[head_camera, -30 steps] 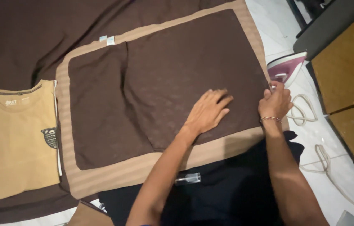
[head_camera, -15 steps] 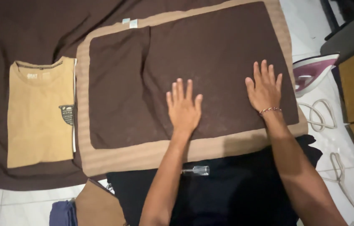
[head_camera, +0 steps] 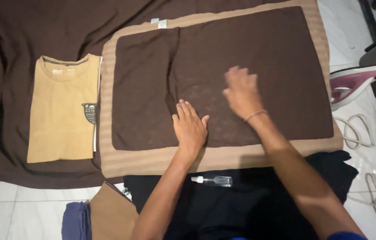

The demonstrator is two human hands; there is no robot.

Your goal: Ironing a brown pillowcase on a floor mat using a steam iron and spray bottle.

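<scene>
A dark brown garment (head_camera: 259, 58) lies spread flat on a tan striped pad (head_camera: 152, 162) on the floor. My left hand (head_camera: 190, 126) rests palm down on its near edge, fingers apart. My right hand (head_camera: 240, 92) lies flat on the middle of the garment, blurred, with a thin bracelet at the wrist. Neither hand holds anything. One sleeve (head_camera: 141, 89) is folded over to the left of my left hand.
A folded tan T-shirt (head_camera: 65, 109) lies left of the pad on a brown sheet (head_camera: 32, 26). A small clear spray bottle (head_camera: 212, 180) sits on black cloth (head_camera: 241, 200) near me. A maroon iron (head_camera: 350, 84) with its cord (head_camera: 352, 133) stands at right. Folded cloths (head_camera: 99, 218) lie bottom left.
My right hand has slid left from the garment's right edge to its middle. My left hand has moved slightly toward me. The view has shifted so that everything sits further right.
</scene>
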